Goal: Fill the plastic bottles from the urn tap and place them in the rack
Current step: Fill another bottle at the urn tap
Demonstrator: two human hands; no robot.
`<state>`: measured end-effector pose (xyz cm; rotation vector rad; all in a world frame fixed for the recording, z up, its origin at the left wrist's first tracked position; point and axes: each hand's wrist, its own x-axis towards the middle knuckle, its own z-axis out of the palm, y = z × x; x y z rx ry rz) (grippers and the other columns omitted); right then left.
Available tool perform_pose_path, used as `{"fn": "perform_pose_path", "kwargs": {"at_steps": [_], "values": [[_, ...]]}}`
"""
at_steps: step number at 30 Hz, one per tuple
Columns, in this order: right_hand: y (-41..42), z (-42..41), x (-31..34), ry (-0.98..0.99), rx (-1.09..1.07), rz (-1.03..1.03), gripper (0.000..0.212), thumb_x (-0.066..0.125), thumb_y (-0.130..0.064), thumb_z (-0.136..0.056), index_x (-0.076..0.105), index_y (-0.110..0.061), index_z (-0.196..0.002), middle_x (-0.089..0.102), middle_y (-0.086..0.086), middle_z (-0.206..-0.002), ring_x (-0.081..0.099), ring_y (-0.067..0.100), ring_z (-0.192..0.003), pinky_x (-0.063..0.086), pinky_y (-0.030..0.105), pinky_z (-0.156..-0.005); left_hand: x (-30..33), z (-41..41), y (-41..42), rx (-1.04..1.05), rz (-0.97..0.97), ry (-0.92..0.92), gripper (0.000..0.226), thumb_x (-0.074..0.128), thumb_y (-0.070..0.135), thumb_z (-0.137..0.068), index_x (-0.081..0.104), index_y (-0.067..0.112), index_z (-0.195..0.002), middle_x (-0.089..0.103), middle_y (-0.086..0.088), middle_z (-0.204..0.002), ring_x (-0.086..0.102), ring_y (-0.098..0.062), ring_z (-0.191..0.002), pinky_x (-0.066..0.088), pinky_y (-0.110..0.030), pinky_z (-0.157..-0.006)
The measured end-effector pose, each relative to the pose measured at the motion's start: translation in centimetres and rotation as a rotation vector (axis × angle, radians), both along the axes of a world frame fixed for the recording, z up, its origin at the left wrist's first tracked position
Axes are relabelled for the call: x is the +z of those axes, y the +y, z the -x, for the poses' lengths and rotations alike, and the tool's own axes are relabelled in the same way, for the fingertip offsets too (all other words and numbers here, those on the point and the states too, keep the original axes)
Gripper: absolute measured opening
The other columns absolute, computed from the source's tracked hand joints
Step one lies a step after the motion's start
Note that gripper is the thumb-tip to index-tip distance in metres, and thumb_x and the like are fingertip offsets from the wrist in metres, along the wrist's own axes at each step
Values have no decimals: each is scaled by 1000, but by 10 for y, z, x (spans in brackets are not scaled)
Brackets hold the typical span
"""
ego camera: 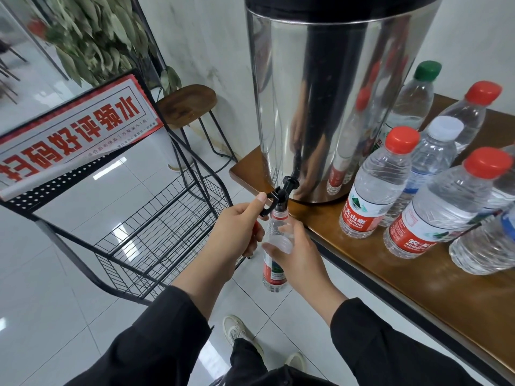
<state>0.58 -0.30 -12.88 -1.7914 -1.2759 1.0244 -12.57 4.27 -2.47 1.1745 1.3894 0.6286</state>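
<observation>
My L hand pinches the tap lever at frame center, something red tucked in its palm. R hand grips the bottle w/ its mouth right under the spout, just off the table edge. Urn fills upper center. Capped bottles stand at right. Rack sits center-left, sign above it.

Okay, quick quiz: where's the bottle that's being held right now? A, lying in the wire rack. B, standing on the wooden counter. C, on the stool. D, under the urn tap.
D: the right hand holds the bottle with its neck up at the tap, whose lever the left hand pinches.
</observation>
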Motion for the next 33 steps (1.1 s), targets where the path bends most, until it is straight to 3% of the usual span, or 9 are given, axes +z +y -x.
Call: {"fn": "perform_pose_path", "kwargs": {"at_steps": [15,33], "values": [[-1,0,-1,23,11,-4,88,68,-70,-75,26,-40,-146,48,-10,-147,52,19,-132,57,41,-94,0,1,1,-8,-16,-6,54,51,58,-99,69,8,-91,56,-4,-58,41,-13,-42,36,-22,-42],[-1,2,2,44,1,6,87,70,-62,-79,24,-39,-149,50,-11,-144,52,19,-131,54,44,-97,0,1,1,-8,-27,-8,52,52,57,-99,69,10,-89,57,-5,-58,41,-12,-41,36,-22,-41]]}}
